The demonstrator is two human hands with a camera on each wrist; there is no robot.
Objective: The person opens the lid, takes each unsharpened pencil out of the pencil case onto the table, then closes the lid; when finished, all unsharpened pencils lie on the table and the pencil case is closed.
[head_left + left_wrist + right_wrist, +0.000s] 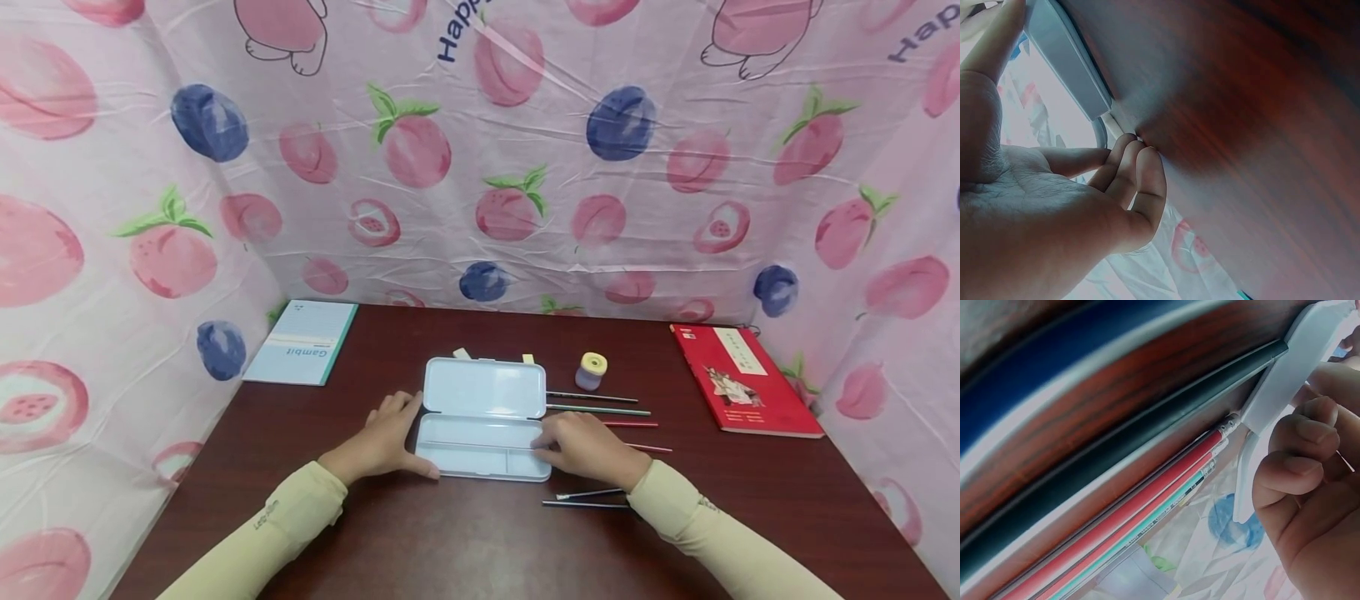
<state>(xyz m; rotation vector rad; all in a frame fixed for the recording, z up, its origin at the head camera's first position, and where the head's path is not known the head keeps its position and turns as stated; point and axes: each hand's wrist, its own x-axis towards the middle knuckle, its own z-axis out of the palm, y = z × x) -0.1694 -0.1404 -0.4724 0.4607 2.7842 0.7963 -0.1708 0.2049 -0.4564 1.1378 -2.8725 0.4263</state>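
A pale blue pencil case (483, 460) lies with its lid (484, 387) raised toward the back; a lengthwise ridge and a short crosswise divider show inside. My left hand (382, 442) spans its left end, thumb at the front corner and the other fingers spread near the hinge side. In the left wrist view those fingers (1150, 175) are lightly bent, tips at the tabletop. At the right end is my right hand (588, 446), fingers curled over the wall and into the tray. I cannot tell whether they pinch anything. Several pencils (600, 411) lie right of the case, erasers toward it.
Two dark thin sticks (585, 504) lie by the right forearm. A small yellow-lidded container (591, 371) stands behind the pencils. A white block (461, 354) and a yellow block (528, 358) sit behind the lid. A notebook (300, 342) is back left, a red book (742, 379) right.
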